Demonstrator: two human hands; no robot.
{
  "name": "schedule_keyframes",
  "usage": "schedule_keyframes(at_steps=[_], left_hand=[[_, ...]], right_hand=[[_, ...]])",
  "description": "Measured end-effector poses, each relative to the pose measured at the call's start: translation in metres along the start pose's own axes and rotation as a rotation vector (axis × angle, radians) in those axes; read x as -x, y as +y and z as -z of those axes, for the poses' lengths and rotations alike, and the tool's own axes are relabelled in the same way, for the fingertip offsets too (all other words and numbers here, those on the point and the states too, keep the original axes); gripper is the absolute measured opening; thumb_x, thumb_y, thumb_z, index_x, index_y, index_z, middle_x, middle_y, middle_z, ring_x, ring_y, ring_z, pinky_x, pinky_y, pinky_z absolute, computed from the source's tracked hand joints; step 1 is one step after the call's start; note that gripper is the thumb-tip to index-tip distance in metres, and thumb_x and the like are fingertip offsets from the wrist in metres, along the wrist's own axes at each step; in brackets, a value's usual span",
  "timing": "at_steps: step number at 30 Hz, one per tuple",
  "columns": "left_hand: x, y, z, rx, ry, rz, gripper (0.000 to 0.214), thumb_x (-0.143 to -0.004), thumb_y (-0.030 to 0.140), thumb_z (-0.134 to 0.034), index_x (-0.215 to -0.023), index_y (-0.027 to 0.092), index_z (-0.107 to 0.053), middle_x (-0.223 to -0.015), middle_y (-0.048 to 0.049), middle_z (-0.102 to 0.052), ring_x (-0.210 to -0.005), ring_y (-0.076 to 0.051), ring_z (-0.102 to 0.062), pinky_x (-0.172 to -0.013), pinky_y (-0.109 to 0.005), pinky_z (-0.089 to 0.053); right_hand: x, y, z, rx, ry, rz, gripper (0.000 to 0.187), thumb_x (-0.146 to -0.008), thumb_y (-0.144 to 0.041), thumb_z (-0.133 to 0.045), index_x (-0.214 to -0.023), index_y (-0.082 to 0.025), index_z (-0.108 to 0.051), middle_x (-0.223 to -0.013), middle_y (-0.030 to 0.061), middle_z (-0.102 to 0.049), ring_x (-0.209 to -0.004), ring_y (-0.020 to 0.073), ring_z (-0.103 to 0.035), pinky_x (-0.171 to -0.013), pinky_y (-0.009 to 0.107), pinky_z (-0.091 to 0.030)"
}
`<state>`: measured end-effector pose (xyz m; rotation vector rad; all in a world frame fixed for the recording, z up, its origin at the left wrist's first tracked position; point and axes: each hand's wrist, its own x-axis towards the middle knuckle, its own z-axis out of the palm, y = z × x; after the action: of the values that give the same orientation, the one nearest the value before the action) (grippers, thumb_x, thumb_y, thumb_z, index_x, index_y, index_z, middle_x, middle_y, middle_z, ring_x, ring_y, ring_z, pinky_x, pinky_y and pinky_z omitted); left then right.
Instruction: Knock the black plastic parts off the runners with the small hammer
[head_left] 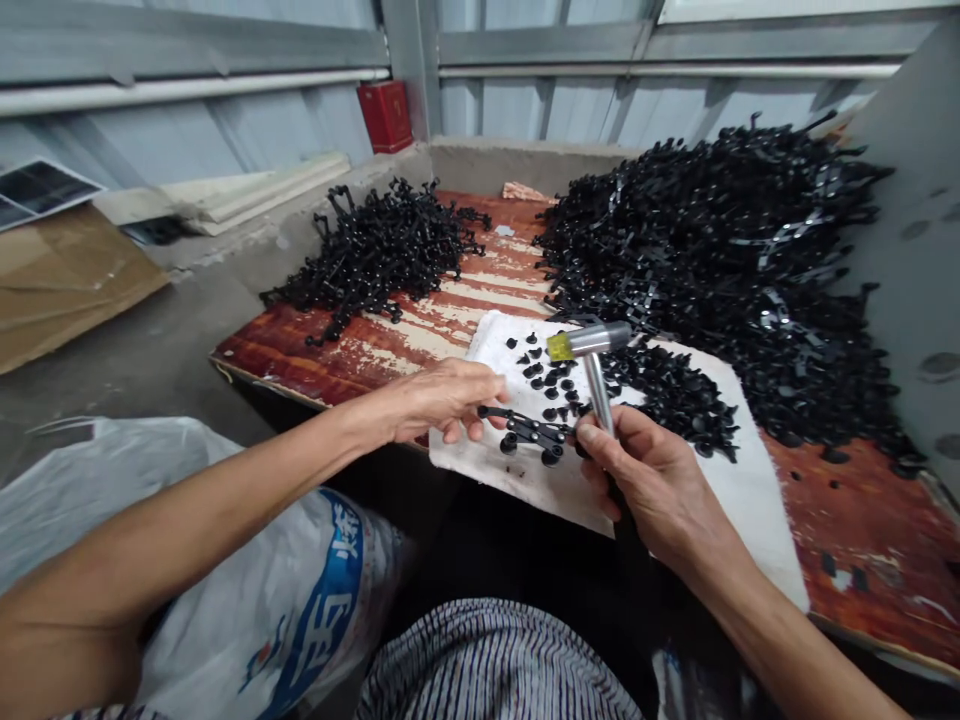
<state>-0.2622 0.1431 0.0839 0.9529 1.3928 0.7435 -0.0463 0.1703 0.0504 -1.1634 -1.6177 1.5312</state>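
Note:
My right hand (651,478) is closed round the metal handle of a small hammer (592,350), whose steel head with a yellow face is raised above a white cloth (739,500). With its fingers pinched, my left hand (450,400) holds one end of a black plastic strip (529,434) with round caps that lies on the cloth. Several small black caps (551,380) are scattered on the cloth just behind the strip.
The cloth lies on a worn red wooden board (360,350). A large heap of black plastic parts (735,260) fills the right side, a smaller heap (382,250) sits at the back left. A white sack (247,600) is at my left knee. A red box (385,115) stands by the wall.

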Motion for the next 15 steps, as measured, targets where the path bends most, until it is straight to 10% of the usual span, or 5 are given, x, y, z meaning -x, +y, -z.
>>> schedule_keyframes(at_steps=[6,15], left_hand=[[0.005,-0.020,-0.007,0.187,0.084,0.014,0.035,-0.081,0.044,-0.070,-0.087,0.010,-0.061,-0.085,-0.0114,-0.070,-0.066,-0.013,-0.066,-0.050,-0.021,-0.046],[0.002,-0.011,-0.035,-0.190,0.030,-0.113,0.027,-0.089,0.035,-0.052,-0.074,0.014,-0.059,-0.067,-0.0025,-0.064,-0.057,-0.010,-0.054,-0.051,-0.021,-0.038]], right_hand=[[0.008,0.006,0.005,-0.039,0.127,0.055,0.038,-0.079,-0.056,-0.065,-0.079,-0.021,-0.052,-0.049,-0.0069,-0.046,-0.041,0.0088,-0.038,-0.035,0.020,-0.032],[0.019,0.010,-0.016,-0.046,0.044,0.061,0.034,-0.083,-0.054,-0.062,-0.078,-0.022,-0.052,-0.049,-0.0065,-0.048,-0.038,0.0079,-0.037,-0.034,0.021,-0.029]])
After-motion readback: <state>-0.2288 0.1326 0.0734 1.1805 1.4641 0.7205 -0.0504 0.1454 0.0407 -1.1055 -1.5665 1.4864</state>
